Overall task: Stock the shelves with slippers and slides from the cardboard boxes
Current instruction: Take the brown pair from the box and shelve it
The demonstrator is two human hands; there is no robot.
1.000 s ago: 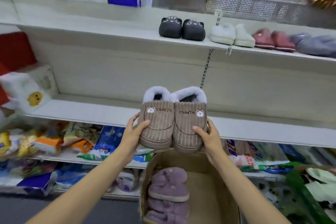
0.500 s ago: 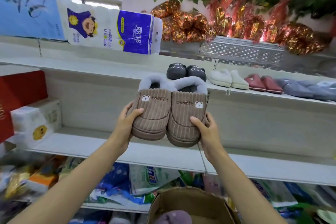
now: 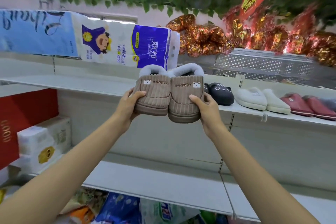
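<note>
Because the brown slippers (image 3: 170, 96) are held side by side in front of the upper shelf (image 3: 76, 82), toes toward the person and fleece collars toward the shelf back, the coming move looks like a short push forward and a little up, heels first, onto the bare board. Left of the pair that board runs clear beneath the toilet-paper pack (image 3: 127, 43), which lies higher up and seems to rest on a tier above, though the blur makes that uncertain. The left hand (image 3: 130, 105) grips the left slipper, thumb on the ribbed top and fingers under the sole; the right hand (image 3: 209, 109) grasps the right slipper the same way. Both hands sit equally near the shelf edge. Just right of the pair, the black cat-face slippers (image 3: 221, 93) already stand on the shelf, partly hidden behind the right slipper, so that side is the tight one. Further right of the pair come the white slippers (image 3: 261, 100) and the red slippers (image 3: 307, 105).
</note>
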